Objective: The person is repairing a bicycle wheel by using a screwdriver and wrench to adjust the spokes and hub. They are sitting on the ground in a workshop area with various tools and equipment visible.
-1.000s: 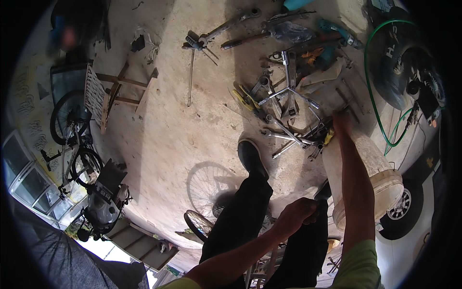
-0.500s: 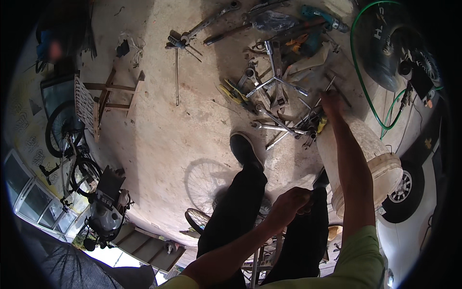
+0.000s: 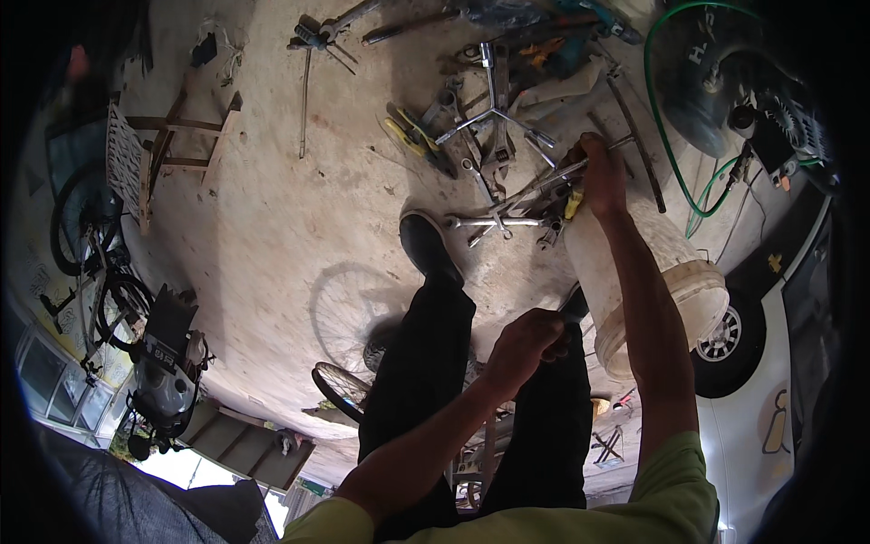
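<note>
"Brown floor is seen. What is spread on it?"

"Metal tools, by a pale bucket. A motorbike is parked left, a white car right."

"What is held?"

"A metal bar is pinched by the right hand, among the tools. The left hand is curled; if anything is inside cannot be told."

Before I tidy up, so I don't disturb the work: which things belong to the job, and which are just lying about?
Likely part of it:
- metal rod, apparently in the right hand
- wrenches close by

Probably just lying about:
- drill
- green hose
- wooden chair
</note>
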Motion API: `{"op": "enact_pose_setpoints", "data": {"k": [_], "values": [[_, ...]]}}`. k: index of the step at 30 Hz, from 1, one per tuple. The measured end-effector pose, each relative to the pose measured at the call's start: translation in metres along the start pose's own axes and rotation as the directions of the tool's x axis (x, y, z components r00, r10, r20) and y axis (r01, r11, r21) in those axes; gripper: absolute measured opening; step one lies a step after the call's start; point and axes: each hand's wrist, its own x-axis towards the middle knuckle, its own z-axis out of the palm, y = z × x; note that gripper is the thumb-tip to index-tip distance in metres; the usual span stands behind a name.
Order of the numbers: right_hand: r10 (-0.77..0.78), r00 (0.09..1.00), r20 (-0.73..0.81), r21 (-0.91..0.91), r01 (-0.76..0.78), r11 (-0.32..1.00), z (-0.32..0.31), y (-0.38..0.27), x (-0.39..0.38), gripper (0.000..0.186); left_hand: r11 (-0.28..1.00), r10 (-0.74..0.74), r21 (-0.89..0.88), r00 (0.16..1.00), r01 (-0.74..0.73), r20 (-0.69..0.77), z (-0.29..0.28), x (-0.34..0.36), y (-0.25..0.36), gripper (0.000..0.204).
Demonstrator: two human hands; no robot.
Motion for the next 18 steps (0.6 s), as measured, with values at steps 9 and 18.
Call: {"op": "enact_pose_setpoints", "data": {"k": [9, 18], "values": [[0.297, 0.946, 0.129, -0.165, -0.275, 0.947, 0.001, -0.016, -0.098, 0.054, 0.904, 0.414, 0.268, 0.841, -0.334, -0.348, -0.01, 0.014, -0.01, 0.033], [0.366, 0.866, 0.339, 0.13, -0.429, 0.894, 0.052, -0.004, -0.109, 0.049, 0.98, -0.044, -0.196, 0.996, 0.028, -0.08, 0.004, -0.001, 0.005, 0.029]]}}
